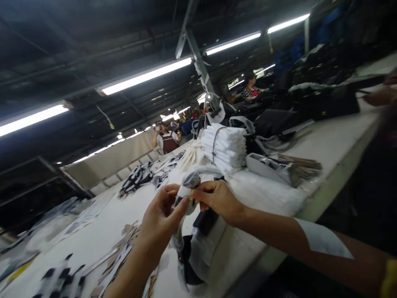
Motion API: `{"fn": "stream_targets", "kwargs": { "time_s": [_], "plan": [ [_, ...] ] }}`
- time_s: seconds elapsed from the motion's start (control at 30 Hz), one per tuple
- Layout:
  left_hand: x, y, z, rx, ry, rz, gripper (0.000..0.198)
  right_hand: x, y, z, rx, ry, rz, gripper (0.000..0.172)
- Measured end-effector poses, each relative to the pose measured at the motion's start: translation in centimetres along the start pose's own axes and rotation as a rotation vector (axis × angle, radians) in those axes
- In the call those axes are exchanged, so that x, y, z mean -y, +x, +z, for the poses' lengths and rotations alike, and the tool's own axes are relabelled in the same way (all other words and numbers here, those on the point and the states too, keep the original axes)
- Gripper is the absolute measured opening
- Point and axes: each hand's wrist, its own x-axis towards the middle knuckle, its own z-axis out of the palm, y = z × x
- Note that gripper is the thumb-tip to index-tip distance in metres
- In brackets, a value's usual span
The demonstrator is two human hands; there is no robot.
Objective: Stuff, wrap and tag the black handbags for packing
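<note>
A wrapped grey-and-white strap (185, 191) is held up between both hands at the middle of the view. My left hand (166, 207) pinches it from the left, thumb and fingers pressed on the white part. From the right, my right hand (217, 198) grips its edge between thumb and bent fingers. Below the hands lies a black-and-grey item in clear plastic (194, 256), which seems to connect to the strap; the join is partly hidden. Just beyond the hands stands a bundle of folded white cloth (225, 145), tied with a dark band.
Across the white table (114, 215) lie black-and-white straps (135, 179), brown and white strips (119, 256) and black-tipped pieces (60, 279). A grey case (268, 167) and dark bags sit at the right. A person in an apron (169, 140) is beyond the table; another's hand (380, 96) shows far right.
</note>
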Motion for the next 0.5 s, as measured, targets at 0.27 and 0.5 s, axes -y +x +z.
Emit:
{"fn": "stream_targets", "kwargs": {
  "time_s": [0.27, 0.5],
  "plan": [
    [0.8, -0.1, 0.2, -0.192, 0.071, -0.058, 0.055, 0.2, 0.4, -8.0, 0.002, -0.534, -0.069, 0.031],
    [1.9, 0.9, -1.2, -0.219, 0.062, -0.097, 0.061, 3.4, 0.5, -25.8, -0.494, -1.213, 0.058, 0.014]
  ]
}}
